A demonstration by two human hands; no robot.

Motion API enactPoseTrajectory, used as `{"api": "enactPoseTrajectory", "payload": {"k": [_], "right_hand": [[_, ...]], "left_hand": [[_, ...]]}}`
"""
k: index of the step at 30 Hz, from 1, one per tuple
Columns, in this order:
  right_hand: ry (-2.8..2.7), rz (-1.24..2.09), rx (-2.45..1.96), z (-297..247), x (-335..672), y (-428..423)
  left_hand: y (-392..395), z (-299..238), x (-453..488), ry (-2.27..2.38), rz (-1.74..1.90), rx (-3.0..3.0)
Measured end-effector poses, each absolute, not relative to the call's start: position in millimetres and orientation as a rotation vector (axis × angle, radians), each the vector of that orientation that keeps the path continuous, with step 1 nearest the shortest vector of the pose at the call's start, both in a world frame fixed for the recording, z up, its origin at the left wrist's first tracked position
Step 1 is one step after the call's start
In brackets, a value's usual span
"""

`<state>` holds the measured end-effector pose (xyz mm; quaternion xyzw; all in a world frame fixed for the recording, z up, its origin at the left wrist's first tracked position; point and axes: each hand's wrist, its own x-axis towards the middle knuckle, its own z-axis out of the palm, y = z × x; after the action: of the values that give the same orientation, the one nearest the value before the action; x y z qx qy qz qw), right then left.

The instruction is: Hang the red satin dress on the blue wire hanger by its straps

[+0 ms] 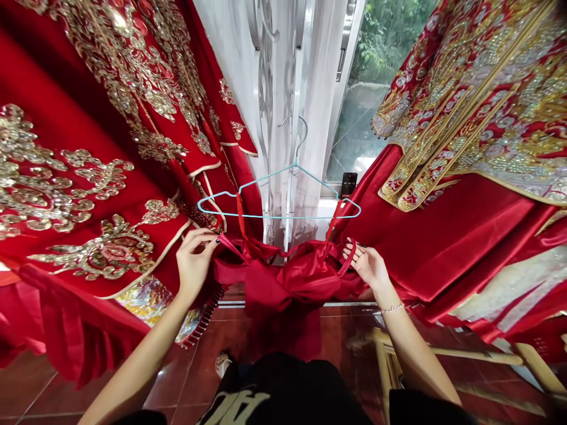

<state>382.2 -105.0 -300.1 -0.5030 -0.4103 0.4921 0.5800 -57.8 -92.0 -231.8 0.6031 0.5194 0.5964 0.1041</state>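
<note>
A red dress (283, 280) hangs in front of me by thin red loops from a light-blue hanger (279, 216) with a metal hook. My left hand (195, 254) pinches a red strap at the dress's left side, thumb against fingers. At the opposite side, my right hand (365, 262) has its fingers curled through another red strap (348, 262). Both straps are drawn outward, away from the middle of the dress. Folds of cloth hide the dress's inside.
Red garments with gold embroidery (106, 248) hang close on the left, and a beaded jacket (478, 118) hangs on the right. A phone (349, 184) stands by the window. Bamboo furniture (478, 356) is low on the right, above the tiled floor (190, 378).
</note>
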Motion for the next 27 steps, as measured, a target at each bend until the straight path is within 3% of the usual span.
{"api": "enactPoseTrajectory", "payload": {"k": [4,11,17,22,27], "right_hand": [[-0.876,1.066,-0.846,-291.4,361.0,-115.2],[-0.962,0.576,-0.967,-291.9,374.4,-94.1],[-1.095,0.611,-0.890,-275.3,393.1,-70.1],[-1.136,0.453,-1.024,-260.0,395.6,-51.2],[-1.245,0.421,-1.004,-248.8,389.0,-31.7]], "left_hand": [[-90.5,-239.9,-44.0,1.478,1.826,1.482],[-71.2,-241.0,-54.5,1.384,2.170,1.474],[-62.4,-232.1,-55.0,1.411,2.184,1.465],[-60.8,-239.1,-58.7,1.339,2.030,1.450],[-61.1,-245.1,-53.5,1.181,2.255,1.502]]}}
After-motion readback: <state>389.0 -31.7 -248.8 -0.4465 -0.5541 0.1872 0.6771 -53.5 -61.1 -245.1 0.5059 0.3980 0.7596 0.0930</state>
